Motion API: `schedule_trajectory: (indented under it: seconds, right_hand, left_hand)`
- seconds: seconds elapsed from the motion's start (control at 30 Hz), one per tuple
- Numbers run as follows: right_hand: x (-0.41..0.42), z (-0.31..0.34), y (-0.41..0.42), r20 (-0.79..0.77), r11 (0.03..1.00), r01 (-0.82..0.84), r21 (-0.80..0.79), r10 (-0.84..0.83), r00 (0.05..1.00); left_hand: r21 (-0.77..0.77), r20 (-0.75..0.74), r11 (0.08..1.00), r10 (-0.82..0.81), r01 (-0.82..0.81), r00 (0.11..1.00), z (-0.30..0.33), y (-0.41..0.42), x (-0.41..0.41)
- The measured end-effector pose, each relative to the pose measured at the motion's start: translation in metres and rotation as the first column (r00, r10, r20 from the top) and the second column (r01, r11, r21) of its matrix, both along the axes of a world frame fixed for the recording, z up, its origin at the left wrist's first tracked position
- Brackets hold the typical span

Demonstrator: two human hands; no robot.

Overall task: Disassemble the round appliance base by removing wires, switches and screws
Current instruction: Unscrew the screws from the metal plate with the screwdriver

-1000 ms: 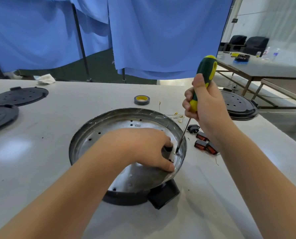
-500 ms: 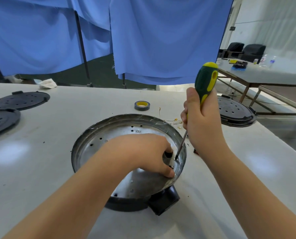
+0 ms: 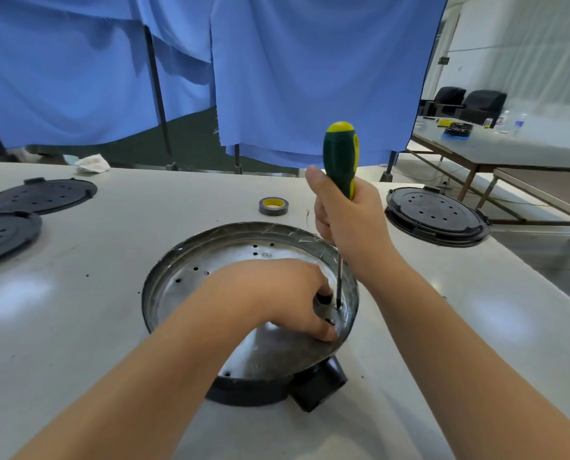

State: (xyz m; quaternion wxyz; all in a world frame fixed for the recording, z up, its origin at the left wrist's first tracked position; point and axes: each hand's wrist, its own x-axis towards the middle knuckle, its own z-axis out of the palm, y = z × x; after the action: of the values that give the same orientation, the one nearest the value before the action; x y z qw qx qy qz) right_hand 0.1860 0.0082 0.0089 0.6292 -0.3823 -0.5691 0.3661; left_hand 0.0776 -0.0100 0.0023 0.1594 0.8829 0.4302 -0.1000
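Observation:
The round appliance base is a shiny perforated metal dish on a black plastic ring, sitting in the middle of the white table. My right hand grips a green and yellow screwdriver, held nearly upright. Its tip sits on a screw near the dish's right rim. My left hand reaches into the dish beside the tip, its fingers curled round a small black part there. What lies under the left palm is hidden.
A roll of grey and yellow tape lies behind the base. Black round covers lie at the far left, the left edge and the right. A white rag lies at the back. Another table stands at right.
My right hand has swung the screwdriver from a tilt to nearly upright and its tip now sits on the screw. The view shifted, and the small switches right of the base are now hidden behind my right arm.

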Motion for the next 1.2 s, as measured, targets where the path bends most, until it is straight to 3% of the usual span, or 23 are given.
schedule_trajectory:
  seconds: [0.13,0.23,0.33,0.4,0.47,0.57,0.67,0.77,0.83,1.03,1.2]
  right_hand:
    - [0.013,0.005,0.004,-0.044,0.946,-0.282,-0.158,0.279,0.959]
    - [0.033,0.011,0.009,-0.162,0.808,-0.537,-0.242,0.512,0.843]
    - [0.045,0.012,0.013,-0.18,0.708,-0.652,-0.272,0.628,0.757]
    - [0.047,0.011,0.013,-0.155,0.679,-0.691,-0.249,0.676,0.72]
    - [0.047,0.011,0.013,-0.118,0.68,-0.696,-0.233,0.69,0.714]
    - [0.048,0.014,0.011,-0.059,0.759,-0.603,-0.245,0.61,0.79]
    - [0.052,0.021,0.008,0.169,0.859,-0.432,-0.276,0.486,0.857]
    - [0.053,0.025,0.002,0.481,0.935,-0.165,-0.315,0.307,0.821]
    - [0.051,0.027,-0.001,0.626,0.967,0.0,-0.254,0.164,0.762]
    - [0.057,0.044,-0.01,0.594,0.989,0.145,0.002,-0.118,0.795]
    - [0.06,0.046,-0.014,0.579,0.984,0.178,0.017,-0.154,0.801]
  left_hand:
    - [0.001,-0.009,1.0,-0.018,0.018,1.0,0.002,0.0,-0.001]
    - [-0.003,0.001,1.0,-0.02,0.02,1.0,0.001,0.001,-0.001]
    - [-0.004,0.027,1.0,-0.008,0.008,1.0,0.001,0.002,-0.002]
    - [0.007,0.115,1.0,0.001,-0.002,0.993,0.001,0.004,-0.002]
    - [0.001,0.292,1.0,0.001,-0.001,0.956,0.001,0.009,-0.001]
    - [-0.074,0.485,0.997,0.056,-0.023,0.873,0.0,0.011,0.004]
    - [-0.132,0.597,0.989,0.137,-0.072,0.791,-0.003,0.01,0.01]
    - [-0.163,0.69,0.982,0.183,-0.096,0.7,-0.004,0.011,0.013]
    - [-0.124,0.709,0.983,0.183,-0.135,0.681,-0.005,0.012,0.014]
    - [-0.08,0.693,0.983,0.173,-0.163,0.7,-0.007,0.011,0.017]
    - [-0.042,0.673,0.983,0.158,-0.176,0.723,-0.006,0.01,0.02]
